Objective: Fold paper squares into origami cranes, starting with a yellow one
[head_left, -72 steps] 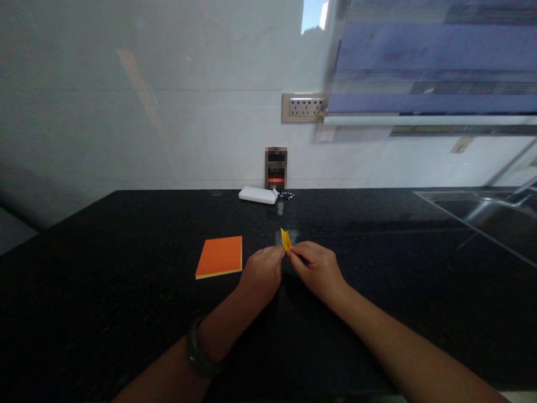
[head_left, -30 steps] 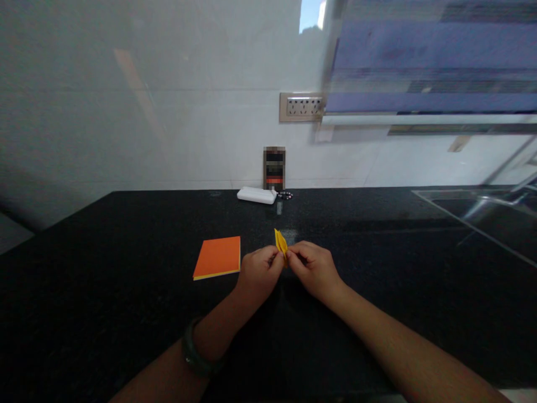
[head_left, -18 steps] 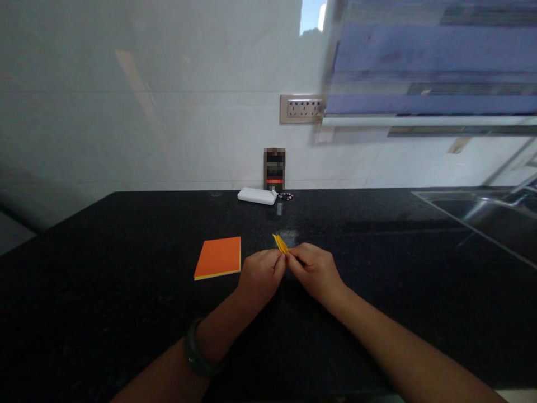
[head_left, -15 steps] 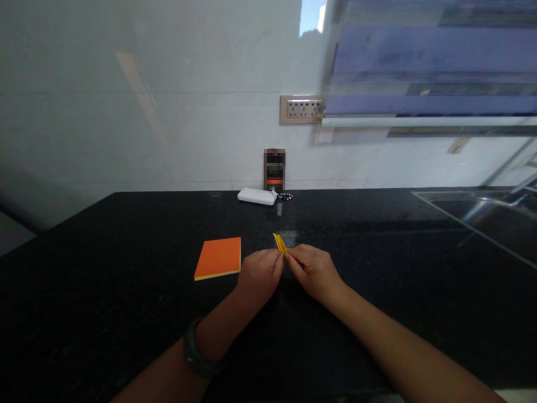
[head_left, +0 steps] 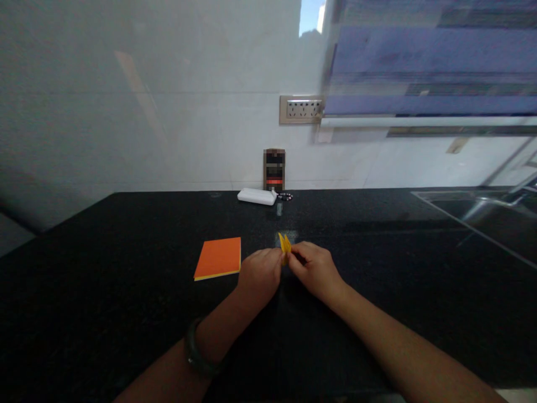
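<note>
A small folded piece of yellow paper [head_left: 285, 243] is pinched between my two hands, with pointed tips sticking up above the fingers. My left hand [head_left: 260, 274] grips it from the left, fingers closed, and a dark green bangle [head_left: 195, 350] circles that wrist. From the right, my right hand [head_left: 315, 265] pinches the paper between thumb and fingers. The lower part of the paper is mostly hidden by the hands. Just left of my left hand lies a stack of square paper [head_left: 218, 257], orange on top with a yellow edge below.
On the black countertop [head_left: 126, 313], a white power bank [head_left: 257, 196] with a beaded strap [head_left: 285, 196] lies near the wall. A phone [head_left: 274, 169], blurred out, leans on the wall behind it. A socket panel [head_left: 301, 109] is above; a sink [head_left: 495, 215] lies at right.
The yellow paper has shifted slightly right and turned more upright, its two points now spread apart. Both hands have moved only a little; the orange stack has stayed put.
</note>
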Action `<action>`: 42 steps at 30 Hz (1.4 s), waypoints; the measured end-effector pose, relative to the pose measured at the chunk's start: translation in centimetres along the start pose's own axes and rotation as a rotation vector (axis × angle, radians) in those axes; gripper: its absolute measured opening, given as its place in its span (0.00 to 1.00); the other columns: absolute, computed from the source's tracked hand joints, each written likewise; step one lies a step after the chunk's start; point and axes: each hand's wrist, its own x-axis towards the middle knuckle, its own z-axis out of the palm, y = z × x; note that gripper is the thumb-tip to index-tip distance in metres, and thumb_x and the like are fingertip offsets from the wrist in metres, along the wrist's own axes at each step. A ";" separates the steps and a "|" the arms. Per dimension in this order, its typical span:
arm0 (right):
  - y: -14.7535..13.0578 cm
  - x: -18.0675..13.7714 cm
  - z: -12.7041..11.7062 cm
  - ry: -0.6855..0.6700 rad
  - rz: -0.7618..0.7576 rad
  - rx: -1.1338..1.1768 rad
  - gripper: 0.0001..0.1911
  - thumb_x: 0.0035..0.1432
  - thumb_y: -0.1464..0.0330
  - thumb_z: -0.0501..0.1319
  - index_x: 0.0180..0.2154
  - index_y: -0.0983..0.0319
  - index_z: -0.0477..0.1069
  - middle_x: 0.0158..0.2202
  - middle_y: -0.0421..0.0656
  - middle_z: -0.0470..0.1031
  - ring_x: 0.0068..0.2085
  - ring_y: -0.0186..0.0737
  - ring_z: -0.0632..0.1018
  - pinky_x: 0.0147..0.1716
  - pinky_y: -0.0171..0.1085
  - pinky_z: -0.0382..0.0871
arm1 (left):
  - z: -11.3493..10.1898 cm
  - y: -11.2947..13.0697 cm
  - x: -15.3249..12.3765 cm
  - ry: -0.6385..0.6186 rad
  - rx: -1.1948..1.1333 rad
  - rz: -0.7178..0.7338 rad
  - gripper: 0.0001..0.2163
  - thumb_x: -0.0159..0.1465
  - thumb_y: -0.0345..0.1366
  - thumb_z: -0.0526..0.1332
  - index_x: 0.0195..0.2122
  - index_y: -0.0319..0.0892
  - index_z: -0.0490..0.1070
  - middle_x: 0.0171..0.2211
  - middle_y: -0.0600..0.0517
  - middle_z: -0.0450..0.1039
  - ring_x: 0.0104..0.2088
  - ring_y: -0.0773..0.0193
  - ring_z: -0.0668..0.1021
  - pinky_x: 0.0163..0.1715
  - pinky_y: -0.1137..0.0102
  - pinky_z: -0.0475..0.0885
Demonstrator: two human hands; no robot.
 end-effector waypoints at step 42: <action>1.4 0.3 0.6 -0.078 0.395 0.713 0.10 0.50 0.63 0.58 0.26 0.64 0.71 0.18 0.37 0.67 0.19 0.30 0.66 0.20 0.30 0.61 | 0.6 -0.1 0.9 0.137 -1.193 -0.623 0.08 0.49 0.35 0.62 0.28 0.37 0.72 0.22 0.52 0.75 0.24 0.66 0.76 0.27 0.72 0.72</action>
